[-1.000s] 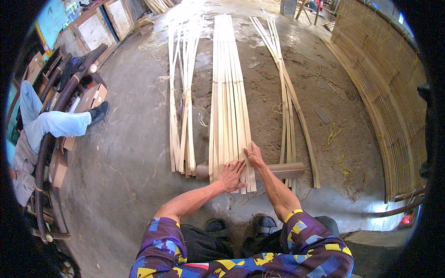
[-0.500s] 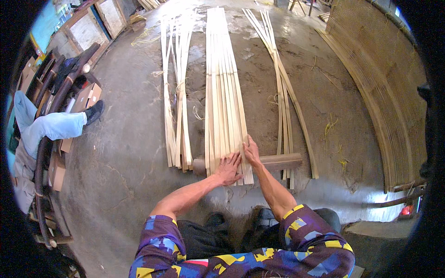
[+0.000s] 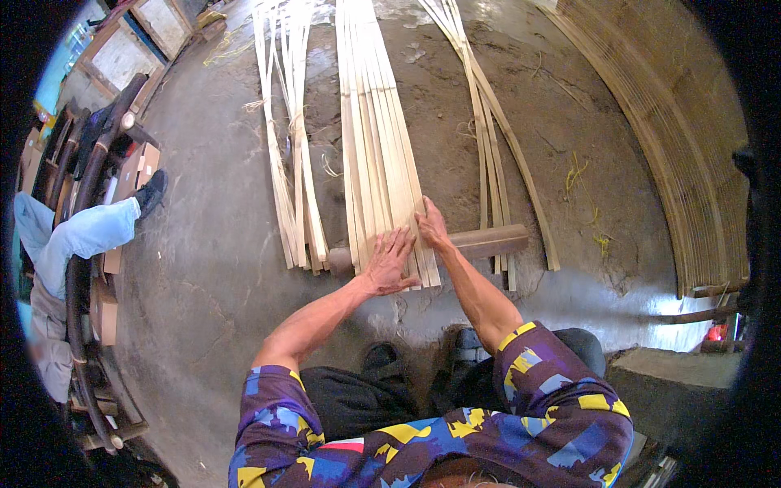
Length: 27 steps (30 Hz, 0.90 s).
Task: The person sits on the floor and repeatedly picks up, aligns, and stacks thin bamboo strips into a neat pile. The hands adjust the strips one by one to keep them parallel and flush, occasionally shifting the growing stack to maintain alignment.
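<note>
Long pale bamboo strips (image 3: 370, 138) lie side by side on the floor ahead of me, their near ends raised on a brown round log (image 3: 488, 241). My left hand (image 3: 389, 262) lies on the strips near these ends, its fingers spread. Along the right edge of the same strips, my right hand (image 3: 432, 223) grips the outermost one; its fingertips are partly hidden. More loose strips (image 3: 294, 175) lie left of the middle group. To the right, another few strips (image 3: 488, 154) cross one another and rest over the log.
A large slatted bamboo mat (image 3: 651, 138) stretches along the right side. At left, a person's leg in light blue trousers (image 3: 89, 232) hangs over a dark bamboo bench (image 3: 77, 317), beside cardboard boxes (image 3: 134, 167). Yellow fibre scraps (image 3: 600, 242) lie on the concrete floor.
The whole view has shifted, so the strips and log sit higher and farther left in it. Both hands stay at the near ends of the middle strips; the left fingers look more spread.
</note>
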Each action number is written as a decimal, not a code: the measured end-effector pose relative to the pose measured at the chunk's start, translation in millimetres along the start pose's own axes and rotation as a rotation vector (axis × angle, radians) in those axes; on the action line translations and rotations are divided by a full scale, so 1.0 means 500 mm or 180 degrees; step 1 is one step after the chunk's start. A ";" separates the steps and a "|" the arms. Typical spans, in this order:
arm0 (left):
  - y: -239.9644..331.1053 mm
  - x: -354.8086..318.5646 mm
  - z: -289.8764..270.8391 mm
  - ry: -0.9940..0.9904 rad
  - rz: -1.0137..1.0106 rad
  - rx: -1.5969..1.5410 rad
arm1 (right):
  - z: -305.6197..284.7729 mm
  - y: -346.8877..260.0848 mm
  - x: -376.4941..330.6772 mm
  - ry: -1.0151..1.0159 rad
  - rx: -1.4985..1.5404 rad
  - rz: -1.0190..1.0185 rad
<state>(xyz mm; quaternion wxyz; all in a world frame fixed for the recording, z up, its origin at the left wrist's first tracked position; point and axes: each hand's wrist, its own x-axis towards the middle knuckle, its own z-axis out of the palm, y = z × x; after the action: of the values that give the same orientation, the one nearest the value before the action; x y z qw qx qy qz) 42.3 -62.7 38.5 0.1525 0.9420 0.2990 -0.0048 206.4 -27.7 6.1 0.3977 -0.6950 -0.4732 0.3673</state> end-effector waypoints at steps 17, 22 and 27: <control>0.029 -0.028 0.065 0.0167 0.0301 0.0145 | 0.024 0.073 0.040 -0.0125 0.0310 -0.0015; 0.027 -0.027 0.047 0.0174 0.0348 0.0010 | 0.013 0.047 0.025 0.0006 -0.0075 -0.0153; 0.017 -0.021 0.024 0.0700 -0.0080 -0.0179 | 0.013 0.029 0.000 0.0383 -0.0825 -0.0493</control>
<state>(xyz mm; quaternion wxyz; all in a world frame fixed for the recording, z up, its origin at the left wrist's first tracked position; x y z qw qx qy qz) 39.4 -78.6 30.4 0.1450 0.9284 0.3257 0.1050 206.0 -29.8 -9.5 0.3595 -0.7226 -0.5442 0.2291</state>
